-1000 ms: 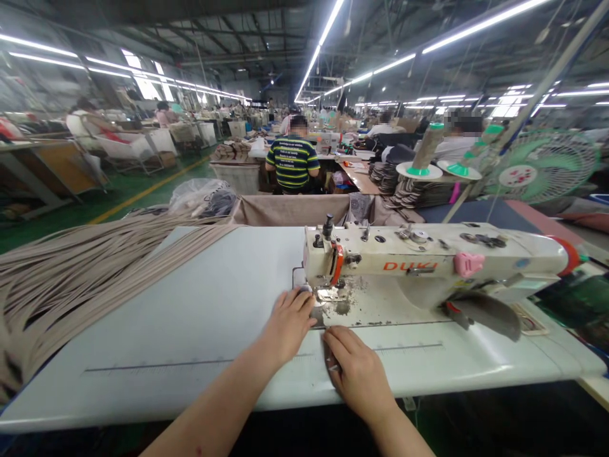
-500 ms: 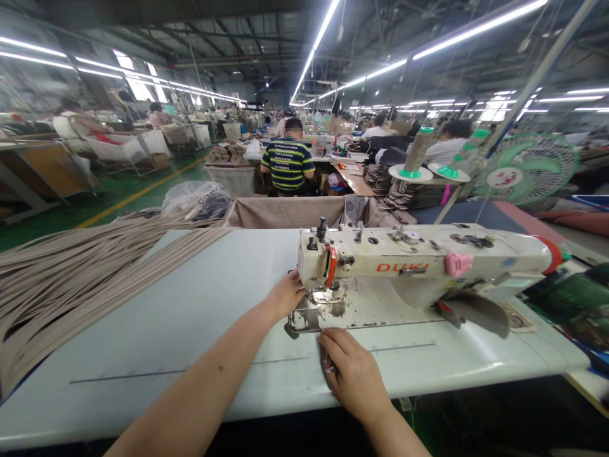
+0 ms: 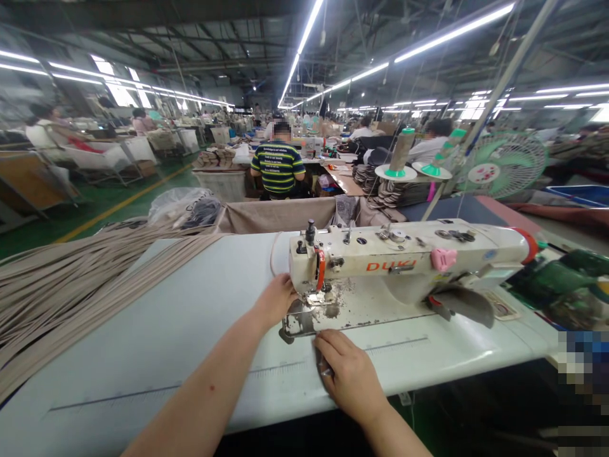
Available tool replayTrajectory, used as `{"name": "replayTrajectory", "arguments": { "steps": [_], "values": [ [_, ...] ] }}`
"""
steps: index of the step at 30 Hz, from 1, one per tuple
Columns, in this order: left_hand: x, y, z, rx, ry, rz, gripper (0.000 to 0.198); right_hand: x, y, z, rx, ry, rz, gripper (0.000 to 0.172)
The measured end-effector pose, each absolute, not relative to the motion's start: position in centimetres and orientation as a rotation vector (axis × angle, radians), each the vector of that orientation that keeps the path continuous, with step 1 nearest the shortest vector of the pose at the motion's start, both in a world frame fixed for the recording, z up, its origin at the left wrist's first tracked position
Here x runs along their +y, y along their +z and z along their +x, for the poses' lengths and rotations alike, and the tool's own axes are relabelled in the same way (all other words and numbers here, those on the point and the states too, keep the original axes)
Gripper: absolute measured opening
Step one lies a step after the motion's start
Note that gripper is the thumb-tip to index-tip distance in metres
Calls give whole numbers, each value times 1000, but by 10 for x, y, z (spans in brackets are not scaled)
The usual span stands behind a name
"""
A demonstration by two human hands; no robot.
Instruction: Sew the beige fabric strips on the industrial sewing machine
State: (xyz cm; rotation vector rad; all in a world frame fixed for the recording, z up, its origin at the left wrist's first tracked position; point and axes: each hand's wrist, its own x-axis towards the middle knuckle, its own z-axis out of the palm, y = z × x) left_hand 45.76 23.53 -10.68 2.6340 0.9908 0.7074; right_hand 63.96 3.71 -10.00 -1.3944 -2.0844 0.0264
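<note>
On the white sewing table (image 3: 181, 330), tan strips (image 3: 71, 285) lie heaped at nine o'clock within reach of the sewing machine (image 3: 404, 266), where the left hand (image 3: 278, 301) reaches under the head, grip hidden, while the right hand (image 3: 349, 374) lies curled at six o'clock, pinching something small and unclear.

Big white counter (image 3: 200, 317). White sewing machine (image 3: 409, 260) sits on right part. Long tan strips (image 3: 71, 285) lie in big pile on left part, hanging over far edge. Thin dark ruler line (image 3: 181, 387) runs along near edge. Middle part bare.
</note>
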Motion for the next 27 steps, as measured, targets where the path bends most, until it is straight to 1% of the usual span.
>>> {"name": "replayTrajectory", "arguments": {
  "steps": [5,10,16,19,21,24,27],
  "values": [
    [234,-106,449,1050,689,2620,23,37,-97,639,-2084,72,-1403,50],
    [230,-106,452,1120,738,2608,21,36,-98,639,-2085,88,-1405,50],
    [231,-111,457,1366,798,2531,35,38,-102,640,-2091,87,-1382,49],
    [228,-111,458,1301,740,2559,27,36,-104,639,-2073,55,-1381,46],
    [226,-112,457,1221,703,2592,26,31,-104,640,-2051,28,-1351,42],
    [231,-122,451,1121,684,2642,34,20,-108,646,-1953,-29,-1306,37],
    [248,-144,443,1162,642,2811,47,0,-117,668,-1735,-121,-1414,34]
  ]
}}
